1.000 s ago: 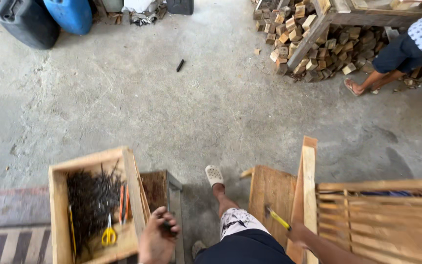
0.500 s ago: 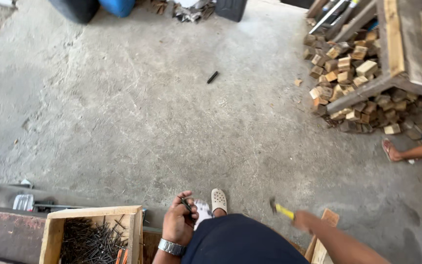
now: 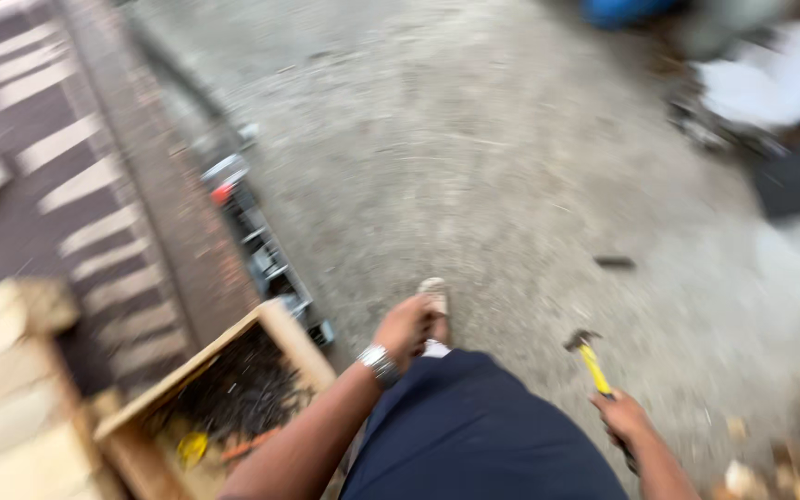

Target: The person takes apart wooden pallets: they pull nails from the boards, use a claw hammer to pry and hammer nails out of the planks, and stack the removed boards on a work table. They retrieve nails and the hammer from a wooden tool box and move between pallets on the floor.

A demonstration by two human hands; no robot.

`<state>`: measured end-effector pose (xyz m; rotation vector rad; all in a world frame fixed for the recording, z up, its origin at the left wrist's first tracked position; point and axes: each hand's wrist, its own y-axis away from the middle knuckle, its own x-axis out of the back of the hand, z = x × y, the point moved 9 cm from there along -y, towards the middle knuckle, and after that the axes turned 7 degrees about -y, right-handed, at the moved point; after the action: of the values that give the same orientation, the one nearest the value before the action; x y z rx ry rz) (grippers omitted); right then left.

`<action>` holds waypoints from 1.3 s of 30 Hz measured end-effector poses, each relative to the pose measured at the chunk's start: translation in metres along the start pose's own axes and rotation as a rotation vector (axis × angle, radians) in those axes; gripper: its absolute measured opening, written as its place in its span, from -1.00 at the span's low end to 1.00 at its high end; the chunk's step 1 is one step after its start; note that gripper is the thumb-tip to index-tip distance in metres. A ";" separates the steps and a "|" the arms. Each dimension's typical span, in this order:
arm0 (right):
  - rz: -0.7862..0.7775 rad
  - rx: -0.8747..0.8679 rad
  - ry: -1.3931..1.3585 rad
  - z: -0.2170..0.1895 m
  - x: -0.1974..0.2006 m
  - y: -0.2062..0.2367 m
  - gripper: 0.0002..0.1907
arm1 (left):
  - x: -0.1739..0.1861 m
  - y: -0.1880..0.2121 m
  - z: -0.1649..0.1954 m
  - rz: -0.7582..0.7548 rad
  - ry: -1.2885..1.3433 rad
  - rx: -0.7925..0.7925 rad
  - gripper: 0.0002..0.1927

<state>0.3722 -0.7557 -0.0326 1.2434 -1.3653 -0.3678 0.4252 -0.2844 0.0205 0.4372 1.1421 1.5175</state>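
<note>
Blurred throughout. Grey concrete floor (image 3: 474, 157) across most of the view. At far left, a striped mat (image 3: 39, 185). Near centre, a knee in dark blue shorts (image 3: 474, 435). At near left, an open wooden box (image 3: 275, 333) of dark nails, with something yellow and orange low inside. Just right of the box, left hand (image 3: 406, 326) with a wristwatch, fingers curled inward; contents too blurred to tell. At near right, right hand (image 3: 624, 421) wrapped tight around the grip of a yellow-handled hammer (image 3: 591, 359), dark head pointing far and left. Beyond the left hand, a pale sandal (image 3: 434, 294).
</note>
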 end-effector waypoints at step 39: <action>-0.423 1.365 0.979 -1.070 -0.595 0.064 -0.73 | 0.483 0.163 0.161 2.051 0.436 0.179 -0.80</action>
<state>1.1063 0.2262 -0.0155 2.3450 -0.3260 0.9891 0.3177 0.2356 0.0827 1.7933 0.9704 3.3189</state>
